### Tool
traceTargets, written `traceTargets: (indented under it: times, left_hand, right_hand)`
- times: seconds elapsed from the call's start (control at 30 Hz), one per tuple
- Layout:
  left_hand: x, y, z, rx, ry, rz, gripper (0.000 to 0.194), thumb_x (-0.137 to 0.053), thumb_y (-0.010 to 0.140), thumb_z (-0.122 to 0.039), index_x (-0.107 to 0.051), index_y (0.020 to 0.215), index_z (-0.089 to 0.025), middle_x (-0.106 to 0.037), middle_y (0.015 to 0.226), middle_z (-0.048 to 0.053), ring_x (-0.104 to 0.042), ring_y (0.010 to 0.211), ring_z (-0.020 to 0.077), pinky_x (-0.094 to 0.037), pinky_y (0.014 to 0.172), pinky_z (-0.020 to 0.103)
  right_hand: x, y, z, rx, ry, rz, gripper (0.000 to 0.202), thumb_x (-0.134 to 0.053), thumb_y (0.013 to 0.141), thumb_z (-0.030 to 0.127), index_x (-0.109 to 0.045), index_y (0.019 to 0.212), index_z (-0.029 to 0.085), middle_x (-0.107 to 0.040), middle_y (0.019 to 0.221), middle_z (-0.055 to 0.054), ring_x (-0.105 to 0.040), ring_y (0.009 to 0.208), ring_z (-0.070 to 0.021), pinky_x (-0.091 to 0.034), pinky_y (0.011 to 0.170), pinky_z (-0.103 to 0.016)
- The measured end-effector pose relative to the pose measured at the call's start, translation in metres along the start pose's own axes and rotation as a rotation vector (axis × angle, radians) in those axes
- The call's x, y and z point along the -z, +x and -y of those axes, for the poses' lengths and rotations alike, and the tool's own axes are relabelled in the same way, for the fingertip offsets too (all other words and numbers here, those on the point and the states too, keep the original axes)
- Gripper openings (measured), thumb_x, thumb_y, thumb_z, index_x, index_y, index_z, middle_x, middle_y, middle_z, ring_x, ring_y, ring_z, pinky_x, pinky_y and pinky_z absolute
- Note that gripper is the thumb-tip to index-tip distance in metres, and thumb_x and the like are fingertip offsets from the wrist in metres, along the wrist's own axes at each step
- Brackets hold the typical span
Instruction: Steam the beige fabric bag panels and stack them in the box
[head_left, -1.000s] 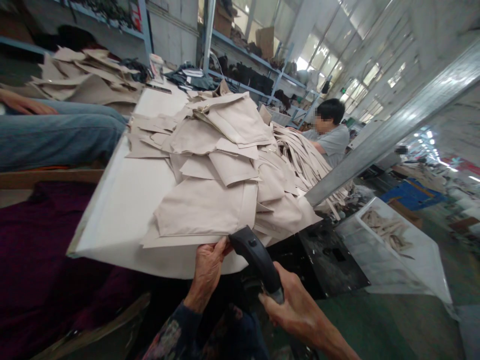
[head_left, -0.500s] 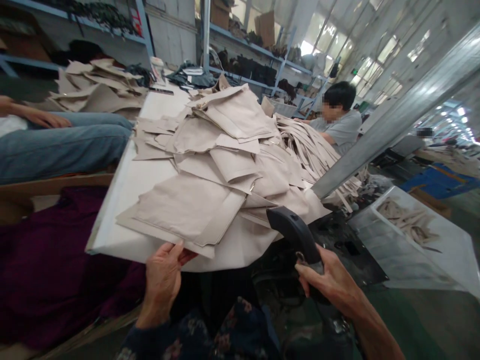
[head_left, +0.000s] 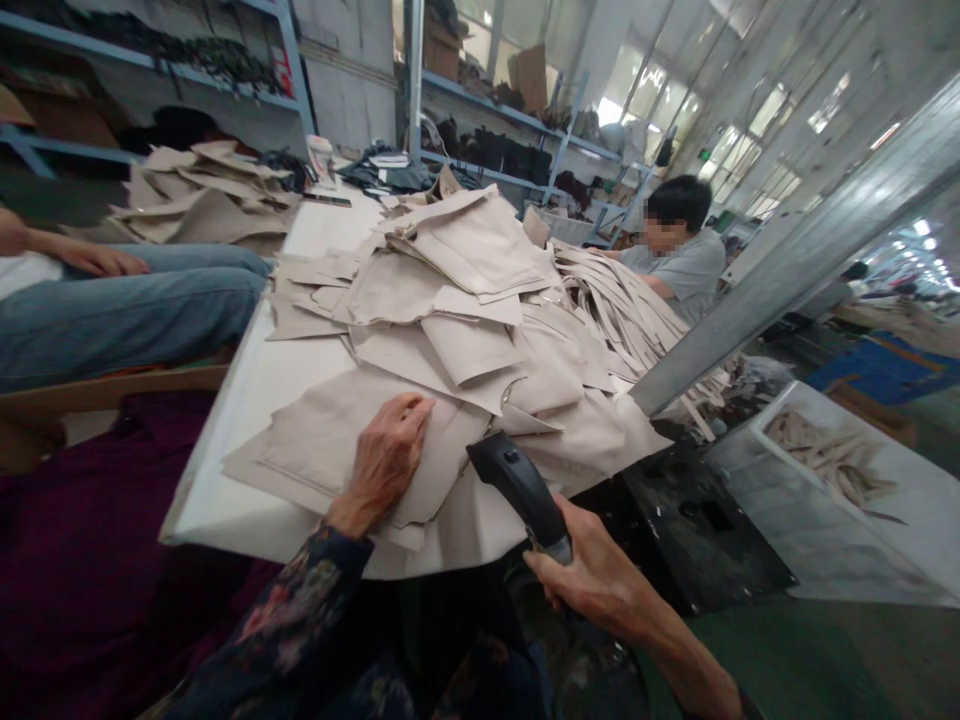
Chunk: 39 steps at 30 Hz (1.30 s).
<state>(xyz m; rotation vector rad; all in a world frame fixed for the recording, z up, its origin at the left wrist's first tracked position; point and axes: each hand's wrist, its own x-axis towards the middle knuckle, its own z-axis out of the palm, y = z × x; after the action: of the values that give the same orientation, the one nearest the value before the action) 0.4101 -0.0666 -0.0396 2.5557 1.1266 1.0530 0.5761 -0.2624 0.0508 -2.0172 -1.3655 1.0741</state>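
Left hand [head_left: 386, 455] half-curled over panel [head_left: 311, 430] beneath, probably steadying it, any pinch hidden; right hand [head_left: 592, 565] wrapped round tool [head_left: 517, 485], presumably for aim.

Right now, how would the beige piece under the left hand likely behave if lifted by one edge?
The beige piece probably flexes without going fully limp: it lies flat, while similar pieces in the heap curve. It might be light for its breadth, given its thin-looking edges.

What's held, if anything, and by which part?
Right grip: a black handheld tool, held by its near end. Left grip rests on a beige piece; can't tell if it pinches anything.
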Motion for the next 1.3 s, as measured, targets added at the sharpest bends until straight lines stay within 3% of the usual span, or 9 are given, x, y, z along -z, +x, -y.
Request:
traceTargets:
  times: [0.1, 0.27, 0.43, 0.57, 0.77, 0.9, 1.07, 1.17, 1.3]
  left_hand:
    - [-0.017, 0.025, 0.013, -0.034, -0.057, -0.009, 0.030, -0.039, 0.090, -0.022, -0.057, 0.113, -0.015, -0.061, 0.102, 0.011, -0.056, 0.096, 0.0227, -0.046, 0.084, 0.034]
    - [-0.034, 0.022, 0.020, -0.025, -0.128, -0.098, 0.021, -0.041, 0.091, -0.025, -0.056, 0.099, -0.013, -0.061, 0.096, 0.011, -0.057, 0.094, 0.0223, -0.047, 0.085, 0.035]
    - [-0.038, 0.020, 0.016, -0.207, -0.010, -0.011, 0.046, -0.041, 0.091, -0.035, -0.046, 0.126, -0.006, -0.050, 0.127, 0.019, -0.041, 0.124, 0.0290, -0.037, 0.104, 0.041]
    - [-0.035, 0.001, 0.007, -0.245, 0.100, 0.067, 0.065, -0.047, 0.087, -0.046, -0.038, 0.135, -0.003, -0.040, 0.137, 0.024, -0.032, 0.130, 0.0369, -0.031, 0.107, 0.051]
    - [-0.018, -0.033, 0.005, -0.284, 0.046, 0.021, 0.051, -0.046, 0.089, -0.030, -0.038, 0.135, -0.010, -0.041, 0.138, 0.020, -0.038, 0.127, 0.0293, -0.037, 0.104, 0.044]
    - [-0.005, 0.008, 0.020, -0.304, 0.095, -0.087, 0.036, -0.042, 0.090, -0.018, -0.051, 0.124, -0.011, -0.054, 0.120, 0.017, -0.047, 0.116, 0.0254, -0.043, 0.098, 0.039]
    - [0.001, 0.071, 0.022, -0.494, 0.237, 0.160, 0.021, -0.044, 0.088, -0.013, -0.063, 0.093, -0.011, -0.061, 0.101, 0.017, -0.053, 0.104, 0.0267, -0.043, 0.089, 0.042]
    - [0.017, 0.081, 0.015, -0.460, 0.181, 0.205, 0.021, -0.041, 0.089, -0.013, -0.061, 0.094, -0.012, -0.062, 0.099, 0.013, -0.054, 0.096, 0.0220, -0.042, 0.087, 0.036]
    - [0.065, 0.078, -0.001, -0.381, 0.214, 0.286, 0.021, -0.037, 0.086, -0.008, -0.057, 0.092, -0.012, -0.060, 0.089, 0.010, -0.053, 0.079, 0.0190, -0.040, 0.071, 0.030]
  right_hand:
    - [-0.001, 0.015, 0.002, 0.022, 0.013, -0.014, 0.012, -0.053, 0.076, 0.015, -0.044, 0.083, 0.019, -0.054, 0.055, 0.007, -0.056, 0.044, -0.0102, -0.042, 0.042, -0.019]
    - [0.014, 0.050, 0.012, 0.077, 0.111, -0.079, 0.010, -0.053, 0.078, 0.020, -0.044, 0.082, 0.019, -0.053, 0.048, 0.008, -0.053, 0.040, -0.0104, -0.042, 0.040, -0.019]
    - [0.046, 0.071, 0.029, 0.111, 0.059, -0.279, 0.010, -0.055, 0.077, 0.021, -0.046, 0.073, 0.019, -0.055, 0.045, 0.005, -0.053, 0.039, -0.0112, -0.043, 0.041, -0.020]
    - [0.059, 0.051, 0.030, 0.121, 0.036, -0.260, 0.008, -0.054, 0.078, 0.020, -0.047, 0.074, 0.019, -0.057, 0.047, 0.004, -0.053, 0.041, -0.0114, -0.044, 0.042, -0.021]
    - [0.037, -0.004, 0.008, 0.062, 0.005, -0.100, 0.006, -0.052, 0.080, 0.017, -0.047, 0.079, 0.018, -0.053, 0.050, 0.007, -0.054, 0.042, -0.0100, -0.042, 0.044, -0.019]
    - [0.019, -0.023, -0.004, 0.015, 0.042, -0.027, 0.005, -0.051, 0.080, 0.015, -0.047, 0.081, 0.018, -0.051, 0.053, 0.008, -0.052, 0.043, -0.0088, -0.041, 0.045, -0.018]
    - [0.013, -0.035, -0.010, 0.010, 0.061, -0.051, 0.005, -0.051, 0.080, 0.016, -0.046, 0.081, 0.018, -0.049, 0.054, 0.008, -0.051, 0.044, -0.0086, -0.040, 0.045, -0.018]
    - [0.016, -0.044, -0.009, 0.024, 0.049, -0.061, 0.005, -0.050, 0.080, 0.017, -0.046, 0.081, 0.018, -0.049, 0.057, 0.007, -0.051, 0.045, -0.0089, -0.042, 0.046, -0.019]
    - [0.019, -0.054, 0.000, 0.040, -0.012, -0.079, 0.007, -0.053, 0.077, 0.017, -0.046, 0.078, 0.017, -0.048, 0.064, 0.006, -0.052, 0.050, -0.0094, -0.043, 0.049, -0.020]
